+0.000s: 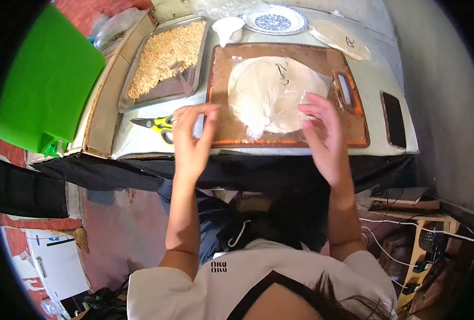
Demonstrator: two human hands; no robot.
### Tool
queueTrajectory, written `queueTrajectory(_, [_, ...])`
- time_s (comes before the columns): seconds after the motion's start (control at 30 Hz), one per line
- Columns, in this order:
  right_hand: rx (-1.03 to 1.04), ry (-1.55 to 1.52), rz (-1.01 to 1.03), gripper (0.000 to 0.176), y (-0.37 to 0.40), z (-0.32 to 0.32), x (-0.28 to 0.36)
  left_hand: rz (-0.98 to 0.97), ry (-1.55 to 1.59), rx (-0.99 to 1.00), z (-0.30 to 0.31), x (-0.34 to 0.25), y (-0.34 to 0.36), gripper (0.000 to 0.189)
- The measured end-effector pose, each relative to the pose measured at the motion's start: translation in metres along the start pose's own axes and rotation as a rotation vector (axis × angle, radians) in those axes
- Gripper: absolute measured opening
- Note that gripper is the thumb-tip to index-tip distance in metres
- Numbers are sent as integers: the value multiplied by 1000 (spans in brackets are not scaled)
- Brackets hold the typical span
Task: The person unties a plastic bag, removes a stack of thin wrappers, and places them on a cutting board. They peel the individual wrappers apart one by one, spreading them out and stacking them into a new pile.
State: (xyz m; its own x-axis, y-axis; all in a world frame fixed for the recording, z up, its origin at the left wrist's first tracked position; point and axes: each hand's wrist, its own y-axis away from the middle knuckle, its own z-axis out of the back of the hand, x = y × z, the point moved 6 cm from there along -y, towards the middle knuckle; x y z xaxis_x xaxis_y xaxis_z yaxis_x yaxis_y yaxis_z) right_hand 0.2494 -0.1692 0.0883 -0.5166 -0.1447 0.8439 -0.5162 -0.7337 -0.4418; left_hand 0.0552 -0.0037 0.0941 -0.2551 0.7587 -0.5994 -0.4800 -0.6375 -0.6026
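Observation:
A clear plastic bag of round white wrappers (271,90) lies on a brown cutting board (221,64). My right hand (325,141) is at the bag's right edge, its fingertips pinching the plastic there. My left hand (190,141) hovers over the board's left front corner with fingers curled toward the thumb. Whether anything is between them is unclear. Yellow-handled scissors (156,124) lie on the table just left of my left hand.
A metal tray (162,90) holds crumbly beige filling and a spoon at the back left. Behind the board stand a white cup (228,28), a blue-patterned plate (275,21) and another wrapper pack (339,38). A black phone (393,118) lies right; a green board (45,80) leans left.

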Motion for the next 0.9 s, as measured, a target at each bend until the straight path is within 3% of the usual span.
queueTrajectory(0.13, [-4, 151, 140, 21, -7, -32, -1, -96, 161, 190, -42, -28, -4, 13])
queueTrajectory(0.17, [-26, 230, 173, 18, -9, -35, -2, -12, 180, 235, -52, -26, -3, 14])
queueTrajectory(0.23, [16, 208, 141, 17, -9, -44, -15, 157, 216, 319, -67, -18, 1, 14])
queueTrajectory(0.33, [27, 236, 160, 17, -9, -51, -26, 79, 209, 320, -71, -14, 4, 15])
queueTrajectory(0.57, [17, 236, 132, 15, -12, -53, -29, 133, 192, 380, -67, -21, 5, 17])
queueTrajectory(0.73, [10, 95, 34, 14, -12, -49, -30, 35, 114, 451, -67, -25, 4, 20])
queueTrajectory(0.9, [55, 74, -2, 14, -13, -42, -16, 62, 242, 478, -63, -29, 1, 18])
